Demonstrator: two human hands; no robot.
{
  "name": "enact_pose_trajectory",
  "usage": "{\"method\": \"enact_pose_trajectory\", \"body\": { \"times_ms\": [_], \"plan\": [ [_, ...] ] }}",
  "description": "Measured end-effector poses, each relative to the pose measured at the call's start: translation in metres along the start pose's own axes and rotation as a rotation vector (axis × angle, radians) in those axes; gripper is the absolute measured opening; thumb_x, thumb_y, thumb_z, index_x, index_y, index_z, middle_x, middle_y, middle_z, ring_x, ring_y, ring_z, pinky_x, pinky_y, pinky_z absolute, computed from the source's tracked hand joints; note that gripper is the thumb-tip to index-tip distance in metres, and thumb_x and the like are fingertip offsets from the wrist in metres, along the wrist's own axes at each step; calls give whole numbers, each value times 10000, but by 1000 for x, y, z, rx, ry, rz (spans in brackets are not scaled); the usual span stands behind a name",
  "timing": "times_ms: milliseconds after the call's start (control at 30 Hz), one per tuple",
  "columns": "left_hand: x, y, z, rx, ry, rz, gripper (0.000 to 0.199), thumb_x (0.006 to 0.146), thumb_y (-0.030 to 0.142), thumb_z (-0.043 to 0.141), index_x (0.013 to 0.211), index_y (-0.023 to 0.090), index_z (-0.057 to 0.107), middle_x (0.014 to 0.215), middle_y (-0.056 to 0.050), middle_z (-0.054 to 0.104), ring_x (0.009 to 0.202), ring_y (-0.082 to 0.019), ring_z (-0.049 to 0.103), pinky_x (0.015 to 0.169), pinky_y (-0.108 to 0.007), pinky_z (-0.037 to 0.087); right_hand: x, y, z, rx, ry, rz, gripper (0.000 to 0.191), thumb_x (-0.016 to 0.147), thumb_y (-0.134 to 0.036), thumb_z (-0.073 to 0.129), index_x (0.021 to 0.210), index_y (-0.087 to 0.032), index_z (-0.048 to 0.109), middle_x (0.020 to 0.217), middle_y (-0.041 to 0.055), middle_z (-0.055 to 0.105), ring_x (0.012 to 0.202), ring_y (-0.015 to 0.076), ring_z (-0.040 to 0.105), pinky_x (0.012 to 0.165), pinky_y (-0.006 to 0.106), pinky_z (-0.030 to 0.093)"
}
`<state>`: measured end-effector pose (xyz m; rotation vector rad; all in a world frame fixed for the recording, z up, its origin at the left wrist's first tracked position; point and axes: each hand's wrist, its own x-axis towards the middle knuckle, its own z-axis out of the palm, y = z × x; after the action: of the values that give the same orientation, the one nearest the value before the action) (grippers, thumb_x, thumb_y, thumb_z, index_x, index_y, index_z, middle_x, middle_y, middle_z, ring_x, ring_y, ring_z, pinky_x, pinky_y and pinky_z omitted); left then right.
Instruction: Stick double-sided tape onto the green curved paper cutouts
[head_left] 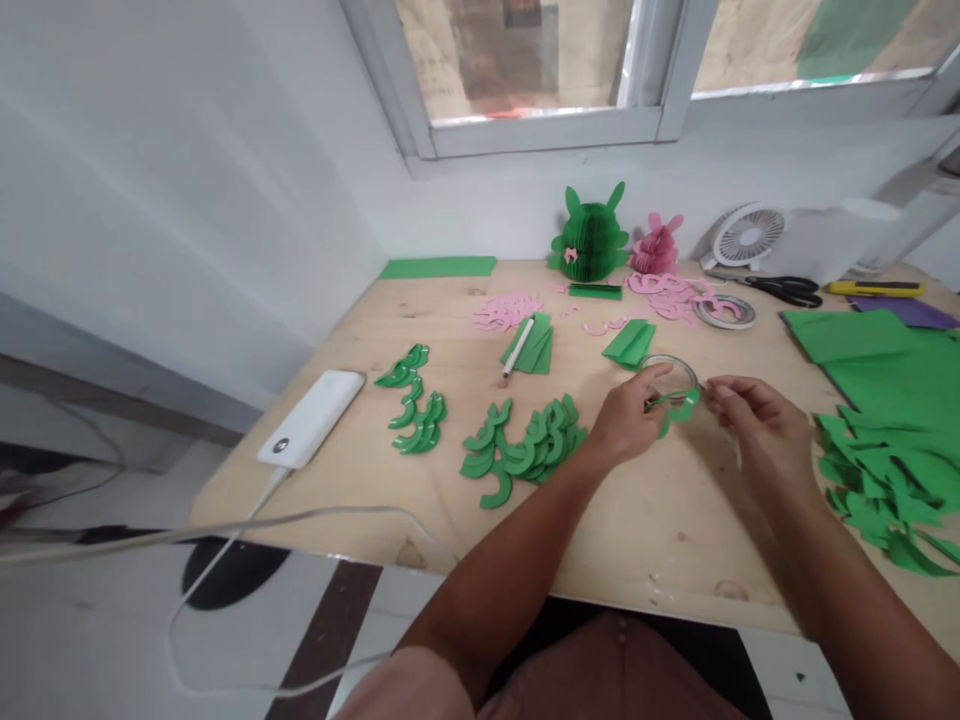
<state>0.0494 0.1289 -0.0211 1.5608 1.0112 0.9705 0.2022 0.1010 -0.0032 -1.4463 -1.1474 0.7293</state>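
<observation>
My left hand [626, 418] is closed on a roll of tape [670, 360] and a curved green paper cutout [681, 410], which hangs below the ring. A small whitish strip shows on the cutout. Close to its right side, my right hand [761, 420] has thumb and fingers pinched together; what lies between them is too small to make out. Left of my left forearm is a pile of curved green cutouts [536, 445]. Farther left, several more green cutouts [420, 420] with whitish strips lie in small stacks.
Behind are folded green papers [628, 343], a white pen [519, 347], pink cutouts [664, 295], another tape roll [725, 312], scissors [784, 288], a yellow cutter [876, 289], a fan [748, 236] and a green paper figure [591, 240]. Green scraps [885, 480] lie right; a cabled power bank [311, 418] left.
</observation>
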Motion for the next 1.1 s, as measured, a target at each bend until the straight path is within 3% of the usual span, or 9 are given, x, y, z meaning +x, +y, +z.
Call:
{"method": "enact_pose_trajectory", "body": {
  "times_ms": [233,533,667,867,1100],
  "plan": [
    [-1,2,1,28,-19,7,557,758,146,554,1308,200,487,873,-23,664,684,-101,550,678,-232,451,0,0,1,4,10,7,198,678,-355,676,798,-197,677,764,14,654,682,140,560,661,279,424],
    [-3,5,2,-25,-43,96,485,771,134,551,1256,140,537,1109,-112,658,914,-170,619,784,-263,477,-1,-5,3,4,-28,9,185,671,-348,659,774,-195,670,749,28,660,666,154,557,601,268,427],
    [-4,7,0,-74,-54,70,460,788,172,562,1247,155,540,1116,-109,658,936,-176,622,781,-264,477,-2,-6,4,11,-40,-11,187,670,-345,652,765,-184,662,712,24,652,656,157,558,574,261,419],
    [-4,11,-2,-125,-66,-13,489,775,172,580,1259,130,526,972,-100,693,841,-161,629,730,-254,463,-2,-5,5,26,-58,-13,196,692,-355,628,766,-176,655,707,22,644,648,148,546,583,262,409],
    [-5,12,-1,-158,-91,-18,491,773,147,565,1262,138,523,967,-89,684,857,-148,614,717,-240,451,-2,-5,4,30,-73,-15,190,697,-362,620,764,-187,647,715,20,649,667,159,560,603,269,410]
  ]
}}
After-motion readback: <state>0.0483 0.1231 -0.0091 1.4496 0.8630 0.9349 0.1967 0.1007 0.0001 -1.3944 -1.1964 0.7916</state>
